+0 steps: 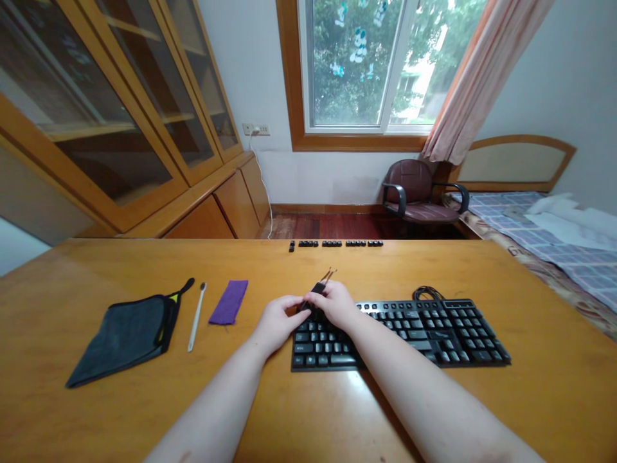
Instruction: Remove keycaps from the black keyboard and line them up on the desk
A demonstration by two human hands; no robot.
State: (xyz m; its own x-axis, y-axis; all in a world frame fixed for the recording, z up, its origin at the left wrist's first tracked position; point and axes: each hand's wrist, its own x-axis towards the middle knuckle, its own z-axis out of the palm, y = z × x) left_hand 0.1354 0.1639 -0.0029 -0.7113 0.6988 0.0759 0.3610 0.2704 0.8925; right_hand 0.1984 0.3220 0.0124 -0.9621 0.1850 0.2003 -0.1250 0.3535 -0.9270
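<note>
Above the upper left corner of a black keyboard [434, 334], a keycap puller [318, 287] with a black handle tilts away from me, its thin wire prongs pointing up and outward. My right hand [337, 303] pinches it from the right, with the wrist over the keys. From the left, the thumb and fingers of my left hand [277, 318] close on its lower end; what lies between the fingertips is partly hidden. Removed black keycaps [331, 244] stand in small groups in a row along the table's far edge.
Left of my hands lie a purple cloth [229, 302], a white toothbrush [196, 318] and a folded grey cloth [128, 331] with a black loop. The keyboard's coiled cable [428, 293] sits behind it. Beyond the wooden table [144, 418] are a chair [409, 190] and a bed [544, 215].
</note>
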